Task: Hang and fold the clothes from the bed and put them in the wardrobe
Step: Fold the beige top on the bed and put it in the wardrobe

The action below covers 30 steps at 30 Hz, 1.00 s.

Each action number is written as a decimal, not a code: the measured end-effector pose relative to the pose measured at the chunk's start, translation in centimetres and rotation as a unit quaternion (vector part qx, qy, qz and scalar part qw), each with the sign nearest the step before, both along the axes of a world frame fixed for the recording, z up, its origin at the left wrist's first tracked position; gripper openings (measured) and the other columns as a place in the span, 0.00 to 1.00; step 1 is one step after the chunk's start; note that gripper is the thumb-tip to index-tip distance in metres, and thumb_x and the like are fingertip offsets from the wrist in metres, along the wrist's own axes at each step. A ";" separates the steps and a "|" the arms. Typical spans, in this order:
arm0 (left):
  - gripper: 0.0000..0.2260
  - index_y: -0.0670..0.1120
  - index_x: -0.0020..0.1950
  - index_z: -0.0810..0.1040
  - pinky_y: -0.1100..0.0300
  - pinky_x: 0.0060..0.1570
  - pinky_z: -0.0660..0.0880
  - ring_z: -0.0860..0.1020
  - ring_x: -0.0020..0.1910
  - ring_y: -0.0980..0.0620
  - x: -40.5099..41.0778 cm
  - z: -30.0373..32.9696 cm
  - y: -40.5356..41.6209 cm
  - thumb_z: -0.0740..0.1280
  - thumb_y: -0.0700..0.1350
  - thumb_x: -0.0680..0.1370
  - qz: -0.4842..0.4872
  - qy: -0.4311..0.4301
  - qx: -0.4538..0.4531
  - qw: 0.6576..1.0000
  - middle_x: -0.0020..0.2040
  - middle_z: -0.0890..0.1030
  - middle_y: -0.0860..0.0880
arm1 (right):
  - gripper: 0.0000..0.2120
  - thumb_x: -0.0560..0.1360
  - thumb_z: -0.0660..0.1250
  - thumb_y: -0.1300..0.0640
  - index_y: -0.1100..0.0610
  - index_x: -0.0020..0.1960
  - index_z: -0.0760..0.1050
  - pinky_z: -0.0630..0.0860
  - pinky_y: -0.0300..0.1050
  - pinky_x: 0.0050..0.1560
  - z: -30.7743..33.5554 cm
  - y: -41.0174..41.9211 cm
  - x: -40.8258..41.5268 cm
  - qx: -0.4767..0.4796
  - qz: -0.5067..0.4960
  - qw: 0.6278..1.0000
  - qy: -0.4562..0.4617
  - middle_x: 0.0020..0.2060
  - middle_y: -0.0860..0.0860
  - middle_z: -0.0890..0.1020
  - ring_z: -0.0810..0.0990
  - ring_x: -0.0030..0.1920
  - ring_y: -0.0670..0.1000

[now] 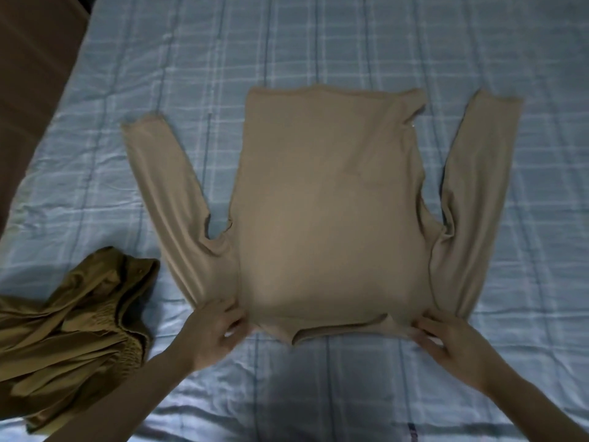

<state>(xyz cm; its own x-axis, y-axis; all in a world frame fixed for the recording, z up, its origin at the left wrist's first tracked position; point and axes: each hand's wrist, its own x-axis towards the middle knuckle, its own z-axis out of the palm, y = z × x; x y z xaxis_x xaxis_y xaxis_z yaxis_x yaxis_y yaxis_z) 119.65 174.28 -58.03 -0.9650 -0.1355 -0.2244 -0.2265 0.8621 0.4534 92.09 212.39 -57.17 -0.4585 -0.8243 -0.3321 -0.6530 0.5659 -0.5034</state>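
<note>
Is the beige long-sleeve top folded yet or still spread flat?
Spread flat: beige top lies open on the bed, both sleeves out.

Dim room; blue plaid bedsheet (318, 52); brown floor (28, 59), perhaps.

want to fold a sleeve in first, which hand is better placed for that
Either: the left hand holds the beige top beside the left sleeve, the right hand beside the right sleeve.
</note>
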 end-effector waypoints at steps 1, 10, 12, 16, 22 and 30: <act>0.18 0.53 0.37 0.70 0.57 0.36 0.70 0.72 0.35 0.57 -0.4 0.1 0.0 0.56 0.62 0.80 0.053 -0.016 0.039 0.998 0.35 0.70 0.56 | 0.21 0.78 0.53 0.35 0.48 0.40 0.75 0.73 0.41 0.37 0.3 -0.4 -0.3 -0.001 -0.048 0.998 -0.028 0.36 0.41 0.76 0.77 0.38 0.41; 0.11 0.52 0.44 0.70 0.53 0.37 0.70 0.75 0.36 0.50 -3.9 1.0 1.5 0.53 0.54 0.81 0.212 -0.020 -0.070 0.975 0.39 0.75 0.53 | 0.12 0.72 0.72 0.51 0.57 0.48 0.74 0.71 0.51 0.42 2.2 -5.0 -1.3 -0.001 -0.237 0.954 0.186 0.43 0.55 0.77 0.75 0.44 0.58; 0.08 0.46 0.52 0.72 0.49 0.46 0.69 0.73 0.46 0.43 -4.6 1.5 3.4 0.57 0.48 0.79 0.171 0.098 -0.110 0.974 0.52 0.75 0.44 | 0.11 0.70 0.74 0.60 0.62 0.49 0.76 0.69 0.51 0.43 2.2 -5.4 -0.6 -0.064 -0.218 0.945 0.235 0.45 0.60 0.76 0.73 0.44 0.60; 0.13 0.48 0.64 0.72 0.47 0.68 0.61 0.69 0.67 0.45 -6.9 1.8 8.0 0.58 0.47 0.81 -0.103 0.168 -0.051 0.979 0.71 0.69 0.45 | 0.07 0.70 0.71 0.65 0.58 0.45 0.76 0.70 0.48 0.34 0.1 -5.4 1.1 -0.034 -0.118 0.975 0.185 0.39 0.55 0.73 0.72 0.36 0.57; 0.18 0.47 0.64 0.76 0.49 0.76 0.48 0.73 0.67 0.44 -12.4 -0.4 11.0 0.59 0.49 0.77 -0.143 0.018 -0.076 0.987 0.68 0.75 0.46 | 0.11 0.76 0.56 0.56 0.56 0.52 0.76 0.75 0.49 0.41 0.1 -5.6 -0.8 -0.052 -0.252 0.966 0.017 0.46 0.52 0.78 0.78 0.41 0.55; 0.32 0.57 0.78 0.58 0.32 0.71 0.50 0.50 0.79 0.41 -28.3 -0.7 17.4 0.59 0.62 0.76 -0.152 0.052 -0.082 0.984 0.81 0.51 0.49 | 0.16 0.72 0.56 0.59 0.62 0.55 0.75 0.68 0.51 0.53 0.1 -6.1 -13.3 -0.052 -0.396 0.906 0.142 0.55 0.61 0.74 0.71 0.53 0.63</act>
<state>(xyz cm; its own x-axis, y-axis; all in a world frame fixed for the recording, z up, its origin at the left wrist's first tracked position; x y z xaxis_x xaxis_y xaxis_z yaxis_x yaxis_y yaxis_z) 91.36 191.64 -58.76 -0.9831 0.1375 -0.1210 0.0943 0.9462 0.3094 78.82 206.26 -57.04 -0.9743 -0.2203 -0.0465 -0.1754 0.8724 -0.4562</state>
